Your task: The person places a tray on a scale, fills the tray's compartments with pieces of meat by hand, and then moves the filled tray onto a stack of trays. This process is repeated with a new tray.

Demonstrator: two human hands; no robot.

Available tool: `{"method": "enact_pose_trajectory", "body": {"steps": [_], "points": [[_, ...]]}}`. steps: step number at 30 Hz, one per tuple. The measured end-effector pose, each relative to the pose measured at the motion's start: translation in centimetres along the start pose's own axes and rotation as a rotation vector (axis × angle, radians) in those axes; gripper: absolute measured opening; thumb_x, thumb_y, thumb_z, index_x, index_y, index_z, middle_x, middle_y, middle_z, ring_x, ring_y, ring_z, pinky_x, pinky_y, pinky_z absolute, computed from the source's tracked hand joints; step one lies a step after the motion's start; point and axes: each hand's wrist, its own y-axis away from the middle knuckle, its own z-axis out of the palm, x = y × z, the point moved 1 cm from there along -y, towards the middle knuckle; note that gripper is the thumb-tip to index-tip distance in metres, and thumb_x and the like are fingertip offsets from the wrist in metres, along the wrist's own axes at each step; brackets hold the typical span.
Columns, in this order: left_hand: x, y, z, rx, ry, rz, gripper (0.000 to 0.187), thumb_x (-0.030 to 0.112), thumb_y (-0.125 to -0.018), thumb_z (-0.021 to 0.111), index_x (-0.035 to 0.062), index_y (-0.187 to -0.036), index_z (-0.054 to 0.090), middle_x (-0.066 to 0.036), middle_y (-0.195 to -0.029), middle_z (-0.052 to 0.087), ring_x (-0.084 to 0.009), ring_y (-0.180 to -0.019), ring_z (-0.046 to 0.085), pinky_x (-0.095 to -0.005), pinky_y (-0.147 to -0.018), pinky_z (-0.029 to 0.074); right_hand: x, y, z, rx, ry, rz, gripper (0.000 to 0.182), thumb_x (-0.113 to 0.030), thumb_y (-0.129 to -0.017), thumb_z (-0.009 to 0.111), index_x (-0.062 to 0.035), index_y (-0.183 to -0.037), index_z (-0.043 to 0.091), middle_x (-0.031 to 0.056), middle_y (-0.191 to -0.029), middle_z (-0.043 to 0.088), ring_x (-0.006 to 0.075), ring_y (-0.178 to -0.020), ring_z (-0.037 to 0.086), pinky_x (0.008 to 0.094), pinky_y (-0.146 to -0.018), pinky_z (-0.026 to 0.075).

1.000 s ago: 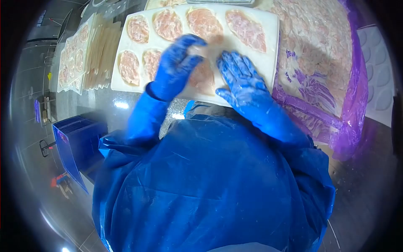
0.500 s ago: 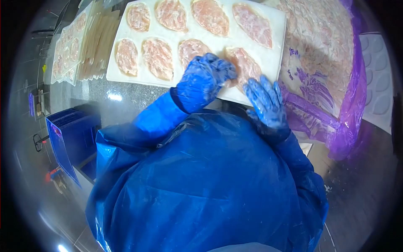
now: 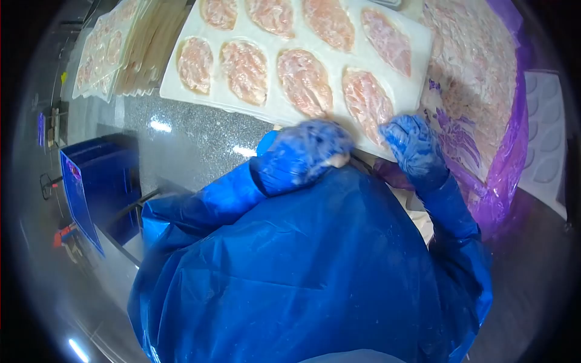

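Observation:
A white moulded tray (image 3: 273, 49) with several leaf-shaped hollows lies before me, each hollow filled with a thin, pale pink meat fillet, apparently raw chicken. My left hand (image 3: 311, 152), in a wet blue glove, is closed just off the tray's near edge. From its underside pokes a small pale piece of meat (image 3: 338, 160). My right hand (image 3: 414, 145), gloved too, has its fingers curled at the near right corner of the tray, beside the tip of the nearest fillet (image 3: 367, 101). What its fingers hold, if anything, is hidden.
Right of the tray, a large mass of pale meat (image 3: 475, 66) lies in purple plastic film (image 3: 508, 163). Beyond it is another hollowed white tray (image 3: 548, 127). Stacked filled trays (image 3: 130, 57) stand at the back left. A blue bin (image 3: 100, 187) sits lower left.
My left hand has drawn back off the tray toward my body, uncovering a fillet. My right hand has gone from spread fingers to curled ones. The view has shifted a little.

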Motion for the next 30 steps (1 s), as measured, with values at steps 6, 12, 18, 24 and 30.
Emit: {"method": "enact_pose_trajectory", "body": {"steps": [6,12,18,24,30], "points": [[-0.6,1.1,-0.4,0.156,-0.079,-0.049,0.033,0.021,-0.087,0.063,0.0120,-0.119,0.063,-0.010,-0.125,0.062,-0.0323,-0.121,0.057,-0.0449,-0.110,0.039,-0.6,-0.6,-0.6,0.081,0.046,-0.103,0.037,-0.009,-0.079,0.072,-0.0079,-0.116,0.066,0.0092,-0.104,0.064,0.0293,-0.094,0.059,0.0406,-0.087,0.047],[1.7,-1.3,-0.9,0.046,-0.238,-0.257,0.039,0.030,-0.085,0.063,0.0081,-0.117,0.061,-0.014,-0.112,0.063,-0.0326,-0.108,0.061,-0.0456,-0.092,0.048,-7.3,-4.1,-0.7,-0.003,-0.622,0.265,0.050,-0.011,-0.087,0.072,-0.0026,-0.133,0.055,0.0169,-0.114,0.064,0.0329,-0.100,0.063,0.0397,-0.089,0.051],[1.0,-4.0,-0.2,0.199,-0.537,-0.172,0.014,0.021,-0.081,0.059,0.0103,-0.090,0.056,-0.008,-0.077,0.056,-0.0231,-0.070,0.060,-0.0418,-0.061,0.043,-5.6,-4.0,3.2,0.225,-0.226,0.182,0.044,-0.011,-0.086,0.071,0.0036,-0.126,0.059,0.0170,-0.093,0.069,0.0330,-0.083,0.068,0.0411,-0.076,0.055],[0.5,-4.6,-0.4,0.134,-0.487,-0.066,0.011,0.018,-0.082,0.058,0.0112,-0.090,0.056,-0.008,-0.076,0.055,-0.0241,-0.068,0.060,-0.0434,-0.061,0.044,-4.5,-3.7,2.1,0.202,-0.074,0.086,0.038,-0.008,-0.084,0.072,0.0041,-0.119,0.063,0.0161,-0.086,0.069,0.0330,-0.077,0.068,0.0391,-0.069,0.055],[0.1,-3.8,-2.2,0.036,-0.061,-0.087,0.020,0.018,-0.092,0.056,0.0094,-0.109,0.063,-0.011,-0.093,0.065,-0.0291,-0.087,0.065,-0.0402,-0.072,0.050,-2.7,-2.2,2.3,0.052,-1.047,0.426,0.024,-0.012,-0.092,0.064,0.0032,-0.111,0.067,0.0176,-0.093,0.067,0.0262,-0.086,0.068,0.0386,-0.071,0.053]]}}
